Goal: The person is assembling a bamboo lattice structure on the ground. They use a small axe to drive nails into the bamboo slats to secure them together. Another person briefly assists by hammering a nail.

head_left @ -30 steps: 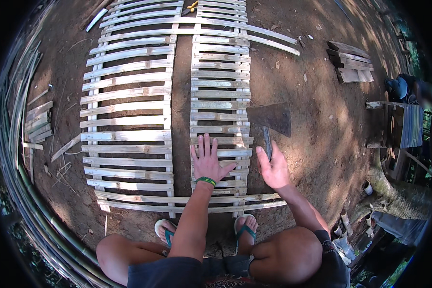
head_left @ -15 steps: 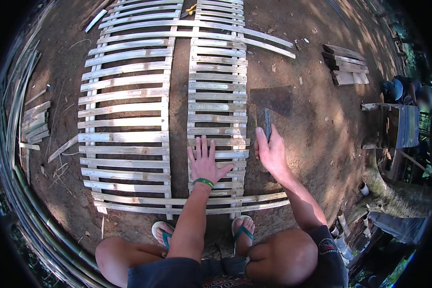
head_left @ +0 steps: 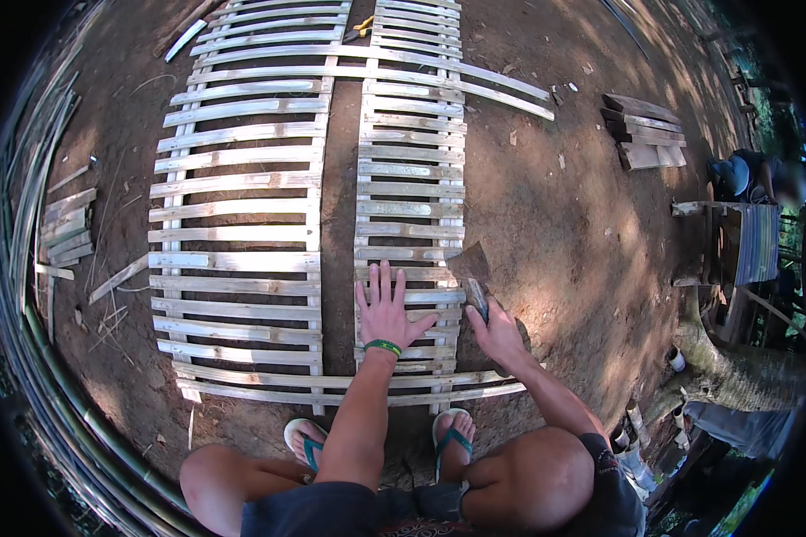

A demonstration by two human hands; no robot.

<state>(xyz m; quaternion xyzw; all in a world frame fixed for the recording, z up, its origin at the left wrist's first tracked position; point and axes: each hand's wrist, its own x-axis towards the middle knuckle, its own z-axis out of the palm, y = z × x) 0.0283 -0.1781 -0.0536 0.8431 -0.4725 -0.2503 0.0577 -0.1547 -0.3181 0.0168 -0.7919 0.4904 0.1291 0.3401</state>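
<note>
My left hand lies flat with fingers spread on the slats of the narrower bamboo panel, a green band at its wrist. To its right, my right hand is wrapped round the handle of a hatchet with a broad dark head. The hatchet's head is over the panel's right edge, by the slat ends; whether it touches them I cannot tell. A wider slatted panel lies to the left, separated by a strip of dirt. Long slats cross both panels near my feet and farther up.
Pliers with yellow handles lie between the panels at the far end. Stacked boards are at the far right, cut bamboo pieces at the left. Long bamboo poles curve along the left rim. Another person is at far right.
My right hand has brought the hatchet down and nearer me, from the dirt side over to the narrow panel's right edge. My left hand stays in place on the slats.
</note>
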